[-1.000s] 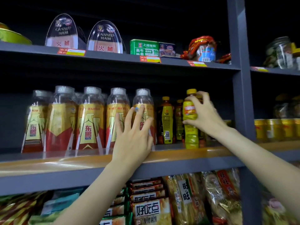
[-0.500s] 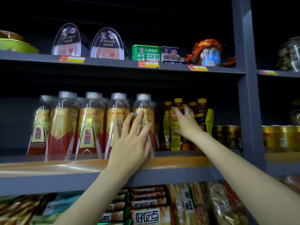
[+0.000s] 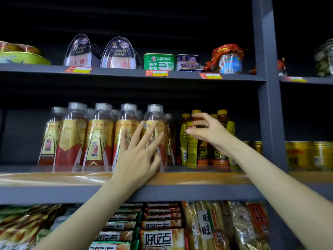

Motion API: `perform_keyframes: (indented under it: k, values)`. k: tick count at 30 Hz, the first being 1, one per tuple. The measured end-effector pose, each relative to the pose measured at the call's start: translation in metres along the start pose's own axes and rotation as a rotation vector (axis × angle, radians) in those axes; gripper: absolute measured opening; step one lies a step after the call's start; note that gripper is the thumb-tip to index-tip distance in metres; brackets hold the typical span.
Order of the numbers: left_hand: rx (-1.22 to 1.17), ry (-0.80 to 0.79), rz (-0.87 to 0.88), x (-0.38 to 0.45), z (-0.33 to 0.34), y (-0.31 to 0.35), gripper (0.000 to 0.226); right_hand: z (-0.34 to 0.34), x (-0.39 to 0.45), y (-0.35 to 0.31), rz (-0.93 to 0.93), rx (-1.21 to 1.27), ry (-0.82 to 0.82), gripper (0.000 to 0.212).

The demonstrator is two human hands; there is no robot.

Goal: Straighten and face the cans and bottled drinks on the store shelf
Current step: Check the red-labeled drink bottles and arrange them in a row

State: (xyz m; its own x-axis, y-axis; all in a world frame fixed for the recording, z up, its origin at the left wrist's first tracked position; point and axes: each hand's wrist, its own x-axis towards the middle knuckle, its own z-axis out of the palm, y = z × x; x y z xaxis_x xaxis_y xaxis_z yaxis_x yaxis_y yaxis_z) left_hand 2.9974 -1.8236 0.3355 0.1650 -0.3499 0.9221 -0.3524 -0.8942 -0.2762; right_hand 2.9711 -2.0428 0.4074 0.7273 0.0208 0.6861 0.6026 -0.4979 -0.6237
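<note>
Fingers of the left hand spread flat against the red-and-gold bottles along the middle shelf's front edge. Right hand fingers curl round a dark yellow-capped bottle near the shelf's right end, higher than half a second earlier. Motion blurs the left fingertips; labels behind stay hidden.

Middle shelf: orange-topped board, grey front edge. Standing on it: row of tall clear-capped bottles with gold-red labels at left, smaller yellow-capped bottles right of them, gold cans past the upright.
</note>
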Motion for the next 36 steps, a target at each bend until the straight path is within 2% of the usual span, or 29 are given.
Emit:
perform_keyframes:
  k: [1,3,5,8,12,17,22,28,30,33,36]
  values:
    - [-0.002,0.000,-0.042,0.000,0.000,0.000,0.058,0.007,-0.001,-0.003,0.034,0.082,-0.077,0.075]
    - [0.001,0.002,-0.126,-0.001,-0.001,0.000,0.064,0.028,-0.002,-0.006,0.074,0.089,-0.204,0.085]
    - [0.016,-0.001,-0.193,-0.002,-0.002,0.000,0.067,0.049,-0.001,-0.006,0.107,0.166,-0.260,0.091]
    - [-0.002,-0.027,-0.266,0.000,-0.005,0.001,0.067,0.067,0.004,-0.008,0.100,0.172,-0.235,0.096]
    - [-0.013,-0.034,-0.252,-0.001,-0.005,0.001,0.064,0.070,0.005,-0.005,0.147,0.172,-0.243,0.102]
    - [-0.012,-0.032,-0.242,0.000,-0.005,0.001,0.065,0.080,-0.001,-0.009,0.125,-0.004,-0.227,0.096]
    - [-0.017,-0.037,-0.262,0.000,-0.005,0.001,0.065,0.077,-0.008,-0.009,0.130,0.000,-0.062,0.094]
    - [0.006,-0.051,-0.258,0.002,-0.007,0.000,0.063,0.029,-0.050,-0.018,-0.172,-0.333,0.255,0.088]
    - [0.011,-0.087,-0.257,0.001,-0.008,0.000,0.064,0.017,-0.065,-0.024,-0.229,-0.356,0.374,0.087]
    - [0.007,-0.116,-0.240,0.002,-0.017,0.001,0.064,-0.003,-0.082,-0.038,-0.187,-0.254,0.499,0.085]
    - [-0.130,-0.058,-0.162,-0.004,-0.032,0.008,0.059,-0.018,-0.094,-0.057,-0.051,0.110,0.434,0.081]
